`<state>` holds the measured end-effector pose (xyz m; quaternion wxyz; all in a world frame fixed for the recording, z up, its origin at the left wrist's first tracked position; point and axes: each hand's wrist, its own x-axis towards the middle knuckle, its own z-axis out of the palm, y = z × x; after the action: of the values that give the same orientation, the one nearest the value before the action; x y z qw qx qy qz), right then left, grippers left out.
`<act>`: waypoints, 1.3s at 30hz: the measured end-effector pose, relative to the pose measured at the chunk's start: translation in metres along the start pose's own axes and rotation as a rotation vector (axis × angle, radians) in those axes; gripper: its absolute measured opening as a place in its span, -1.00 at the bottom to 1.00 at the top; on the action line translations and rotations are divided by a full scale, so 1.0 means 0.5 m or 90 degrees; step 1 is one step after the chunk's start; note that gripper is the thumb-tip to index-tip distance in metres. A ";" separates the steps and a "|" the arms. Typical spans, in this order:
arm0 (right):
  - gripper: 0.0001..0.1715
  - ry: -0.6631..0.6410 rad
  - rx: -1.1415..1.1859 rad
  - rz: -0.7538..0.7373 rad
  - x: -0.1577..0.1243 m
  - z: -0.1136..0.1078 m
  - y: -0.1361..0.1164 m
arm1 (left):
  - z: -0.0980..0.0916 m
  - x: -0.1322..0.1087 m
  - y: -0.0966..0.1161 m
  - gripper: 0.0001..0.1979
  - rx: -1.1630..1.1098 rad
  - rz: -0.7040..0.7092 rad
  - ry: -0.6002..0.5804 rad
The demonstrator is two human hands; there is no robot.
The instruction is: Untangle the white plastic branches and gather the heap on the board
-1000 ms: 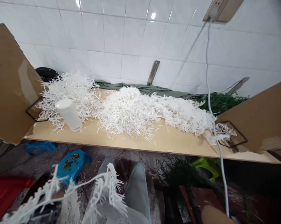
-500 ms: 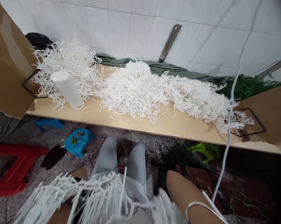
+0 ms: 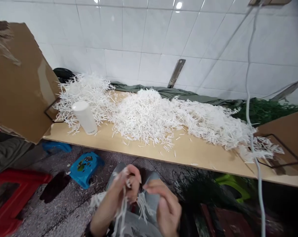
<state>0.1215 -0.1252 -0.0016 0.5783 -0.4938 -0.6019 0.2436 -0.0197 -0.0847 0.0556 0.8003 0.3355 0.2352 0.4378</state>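
My left hand is closed over my lap, its fingers wrapped around white branching plastic sprigs that hang down below it. A tuft of white strands dangles between the two hands. My right hand is beside it, fingers curled in a pinch and slightly blurred; whatever they hold is hidden. In front, a board table bears a large central heap of short white pieces, with more white sprigs to the left and right.
A white bottle stands at the table's left. Cardboard flanks the left end, another piece the right. A white cable hangs down at the right. Blue and red stools are on the floor.
The view has tilted up. My hands, hidden low behind a large white sprig bundle before, have come up together over my lap, and the bundle now hangs lower.
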 end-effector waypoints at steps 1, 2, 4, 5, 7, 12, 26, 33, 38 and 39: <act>-0.69 0.014 0.024 -0.003 0.009 0.011 0.011 | -0.005 0.023 -0.014 -0.51 -0.004 -0.025 -0.019; -0.72 0.031 0.042 0.000 0.013 0.017 0.020 | -0.011 0.043 -0.027 -0.48 -0.002 -0.056 -0.038; -0.81 0.060 0.048 0.023 0.012 0.016 0.032 | -0.026 0.069 -0.049 -0.43 0.016 -0.105 -0.058; -0.84 0.064 0.034 0.037 0.008 0.009 0.037 | -0.033 0.074 -0.058 -0.40 0.024 -0.115 -0.064; -0.84 0.060 -0.006 0.043 -0.002 -0.013 0.043 | -0.046 0.074 -0.073 -0.34 0.035 -0.131 -0.069; -0.78 -0.036 -0.088 0.001 -0.009 -0.058 0.054 | -0.072 0.061 -0.111 -0.31 0.062 -0.128 0.017; -0.09 -0.457 -0.228 0.090 -0.020 0.024 0.103 | -0.113 0.062 -0.070 -0.73 -0.157 -0.145 0.136; -0.53 -0.354 -0.144 0.040 -0.037 0.053 0.154 | -0.104 0.066 -0.041 -0.61 -0.477 -0.133 0.061; -0.83 -0.259 -0.144 0.076 -0.023 0.043 0.149 | -0.134 0.056 -0.012 -0.50 -0.386 -0.013 0.067; -0.86 -0.234 -0.135 0.089 -0.020 0.037 0.148 | -0.145 0.053 -0.006 -0.49 -0.340 0.008 0.079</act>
<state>0.1256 -0.0997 -0.0740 0.3854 -0.5398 -0.6836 0.3048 -0.0533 -0.0391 0.0030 0.8417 0.0865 0.1579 0.5091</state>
